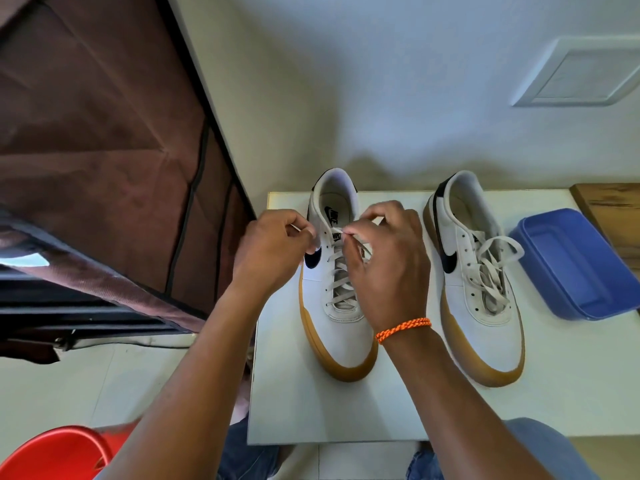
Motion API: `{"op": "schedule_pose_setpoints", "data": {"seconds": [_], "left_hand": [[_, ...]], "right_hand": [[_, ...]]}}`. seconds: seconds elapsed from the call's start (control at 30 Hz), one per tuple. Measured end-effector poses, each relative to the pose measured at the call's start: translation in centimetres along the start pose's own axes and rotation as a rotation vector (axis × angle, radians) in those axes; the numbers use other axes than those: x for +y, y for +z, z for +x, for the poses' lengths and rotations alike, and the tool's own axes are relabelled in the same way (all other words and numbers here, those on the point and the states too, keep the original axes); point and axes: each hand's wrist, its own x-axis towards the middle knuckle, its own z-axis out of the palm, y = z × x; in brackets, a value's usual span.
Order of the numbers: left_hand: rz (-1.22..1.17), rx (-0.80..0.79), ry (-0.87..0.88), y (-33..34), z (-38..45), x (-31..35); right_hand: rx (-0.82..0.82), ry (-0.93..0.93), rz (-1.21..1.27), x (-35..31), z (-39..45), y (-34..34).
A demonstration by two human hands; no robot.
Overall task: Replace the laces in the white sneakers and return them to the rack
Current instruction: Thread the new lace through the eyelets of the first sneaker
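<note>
Left hand [273, 249] and right hand [384, 261] work at the top eyelets of the left sneaker [337, 275], which lies directly beneath them on the white table [346, 410]. Each hand pinches one end of the lace [341, 271] (fingers curled). The second sneaker [478, 282] stands just right of the right hand, loosely laced.
</note>
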Motion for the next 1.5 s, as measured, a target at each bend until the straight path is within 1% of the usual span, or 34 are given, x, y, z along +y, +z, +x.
{"op": "schedule_pose_setpoints", "data": {"seconds": [0.07, 0.17, 0.33, 0.6, 0.73, 0.83, 0.93, 1.17, 1.3, 1.5], "left_hand": [[0.037, -0.03, -0.004, 0.1, -0.1, -0.1], [0.082, -0.062, 0.003, 0.2, -0.2, 0.0], [0.122, -0.082, 0.037, 0.3, -0.3, 0.0], [0.149, -0.068, 0.058, 0.4, -0.2, -0.2], [0.144, -0.096, 0.05, 0.4, -0.3, -0.1], [0.154, -0.107, 0.055, 0.6, -0.4, -0.1], [0.163, -0.108, 0.062, 0.7, -0.3, -0.2], [0.167, -0.131, 0.087, 0.6, -0.3, -0.3], [0.162, -0.158, 0.067, 0.4, -0.3, -0.2], [0.159, -0.176, 0.065, 0.2, -0.3, -0.2]], "right_hand": [[-0.041, 0.018, -0.047, -0.2, -0.1, 0.3], [-0.123, 0.052, -0.046, -0.4, -0.3, 0.8], [-0.172, 0.072, -0.073, -0.4, -0.3, 0.9], [-0.13, 0.048, -0.169, -0.7, -0.4, 1.7], [-0.11, 0.064, -0.214, -0.6, -0.3, 1.7], [-0.153, 0.078, -0.22, -0.5, -0.3, 1.7], [-0.211, 0.031, -0.231, 0.1, 0.0, 1.4], [-0.372, -0.13, -0.117, 2.1, 1.1, -0.1], [-0.425, -0.131, -0.017, 2.6, 1.1, -0.4], [-0.459, -0.172, 0.031, 3.1, 1.2, -0.4]]}}
